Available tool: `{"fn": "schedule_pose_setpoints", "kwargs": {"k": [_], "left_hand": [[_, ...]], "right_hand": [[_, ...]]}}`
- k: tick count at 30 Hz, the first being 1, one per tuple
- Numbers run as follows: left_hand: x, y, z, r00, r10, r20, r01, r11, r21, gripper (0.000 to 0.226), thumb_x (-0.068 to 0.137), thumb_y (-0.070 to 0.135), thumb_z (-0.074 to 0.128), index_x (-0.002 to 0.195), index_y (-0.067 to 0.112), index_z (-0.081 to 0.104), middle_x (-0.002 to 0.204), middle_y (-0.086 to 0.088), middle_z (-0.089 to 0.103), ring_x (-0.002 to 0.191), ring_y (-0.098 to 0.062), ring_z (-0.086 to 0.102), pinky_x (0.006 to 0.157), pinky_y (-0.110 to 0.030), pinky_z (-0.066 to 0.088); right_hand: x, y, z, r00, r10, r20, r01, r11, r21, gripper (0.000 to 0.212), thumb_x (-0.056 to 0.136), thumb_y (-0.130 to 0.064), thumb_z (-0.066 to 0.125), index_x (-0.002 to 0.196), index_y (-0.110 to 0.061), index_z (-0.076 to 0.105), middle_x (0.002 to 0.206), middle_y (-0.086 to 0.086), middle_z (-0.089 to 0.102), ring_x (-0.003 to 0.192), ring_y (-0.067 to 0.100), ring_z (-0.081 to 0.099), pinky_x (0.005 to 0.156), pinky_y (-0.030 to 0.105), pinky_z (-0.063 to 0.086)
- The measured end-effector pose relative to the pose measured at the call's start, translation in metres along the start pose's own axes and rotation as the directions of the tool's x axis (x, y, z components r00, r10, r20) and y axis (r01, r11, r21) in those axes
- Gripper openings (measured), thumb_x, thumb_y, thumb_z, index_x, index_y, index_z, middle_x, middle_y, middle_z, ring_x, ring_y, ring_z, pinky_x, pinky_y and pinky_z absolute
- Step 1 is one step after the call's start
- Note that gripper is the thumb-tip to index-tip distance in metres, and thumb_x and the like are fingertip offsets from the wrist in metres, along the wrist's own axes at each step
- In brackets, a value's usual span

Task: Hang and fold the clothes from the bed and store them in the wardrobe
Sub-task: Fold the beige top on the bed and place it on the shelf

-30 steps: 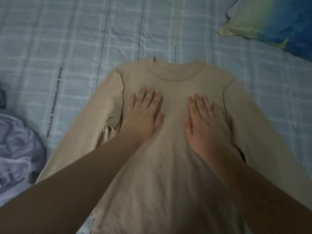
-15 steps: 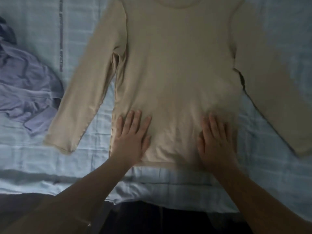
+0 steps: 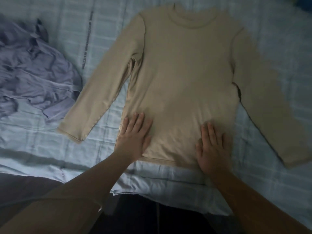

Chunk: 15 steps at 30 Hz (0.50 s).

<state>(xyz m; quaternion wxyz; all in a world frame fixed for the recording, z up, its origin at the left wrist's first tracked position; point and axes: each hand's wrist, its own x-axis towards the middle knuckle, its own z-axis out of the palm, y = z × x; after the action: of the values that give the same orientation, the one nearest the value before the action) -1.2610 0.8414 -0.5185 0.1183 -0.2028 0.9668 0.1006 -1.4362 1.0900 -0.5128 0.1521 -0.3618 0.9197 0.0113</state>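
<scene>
A beige long-sleeved top [image 3: 184, 68] lies flat, front up, on the bed [image 3: 42, 149], collar away from me and both sleeves angled outward. My left hand [image 3: 133, 139] rests palm down on the lower left of the top, just above the hem, fingers apart. Palm down as well, my right hand [image 3: 212, 146] presses the lower right near the hem. Neither hand grips the cloth.
A crumpled lilac garment [image 3: 32, 75] lies on the bed at the left, close to the top's left cuff. The bed's near edge runs below the hem, with dark floor beneath. The bedsheet is pale blue with a check pattern.
Both hands slid down the top from the chest to the hem area, smoothing it. The view has shifted down and now shows the collar again.
</scene>
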Motion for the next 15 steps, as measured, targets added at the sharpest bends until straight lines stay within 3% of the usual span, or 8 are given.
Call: {"fn": "schedule_pose_setpoints", "kwargs": {"k": [5,9,12,15], "left_hand": [[-0.008,-0.017,-0.036,0.995,-0.093,-0.035,0.089,0.991,-0.096,0.055,0.099,0.033,0.037,0.152,0.019,0.038,0.159,-0.013,0.032,0.150,-0.032,0.021,0.121,-0.053,0.020],[-0.010,-0.053,-0.051,0.971,-0.236,-0.030,0.227,0.958,-0.177,0.060,0.091,0.019,0.054,0.149,0.012,0.041,0.158,-0.010,0.034,0.150,-0.030,0.021,0.120,-0.047,0.024],[-0.018,-0.101,-0.061,0.895,-0.446,-0.032,0.417,0.859,-0.296,0.065,0.087,0.007,0.058,0.149,0.013,0.039,0.154,-0.007,0.039,0.145,-0.026,0.028,0.117,-0.042,0.031],[-0.030,-0.157,-0.069,0.762,-0.647,-0.024,0.588,0.708,-0.392,0.060,0.082,0.003,0.059,0.140,0.012,0.047,0.142,-0.011,0.048,0.132,-0.033,0.039,0.107,-0.047,0.037]], "right_hand": [[0.021,-0.050,-0.035,0.987,-0.148,-0.055,0.151,0.987,0.059,0.062,0.095,-0.033,0.038,0.152,-0.011,0.031,0.159,0.014,0.030,0.148,0.032,0.025,0.118,0.054,0.021],[0.053,-0.119,-0.046,0.960,-0.264,-0.097,0.273,0.957,0.096,0.063,0.092,-0.028,0.041,0.152,-0.011,0.032,0.159,0.013,0.030,0.149,0.031,0.022,0.119,0.053,0.021],[0.076,-0.179,-0.046,0.941,-0.333,-0.055,0.337,0.936,0.101,0.063,0.092,-0.028,0.040,0.152,-0.013,0.029,0.159,0.011,0.028,0.150,0.029,0.020,0.120,0.050,0.021],[0.095,-0.240,-0.044,0.926,-0.377,-0.035,0.379,0.919,0.109,0.062,0.091,-0.028,0.038,0.151,-0.014,0.031,0.158,0.011,0.031,0.149,0.028,0.022,0.119,0.050,0.024]]}}
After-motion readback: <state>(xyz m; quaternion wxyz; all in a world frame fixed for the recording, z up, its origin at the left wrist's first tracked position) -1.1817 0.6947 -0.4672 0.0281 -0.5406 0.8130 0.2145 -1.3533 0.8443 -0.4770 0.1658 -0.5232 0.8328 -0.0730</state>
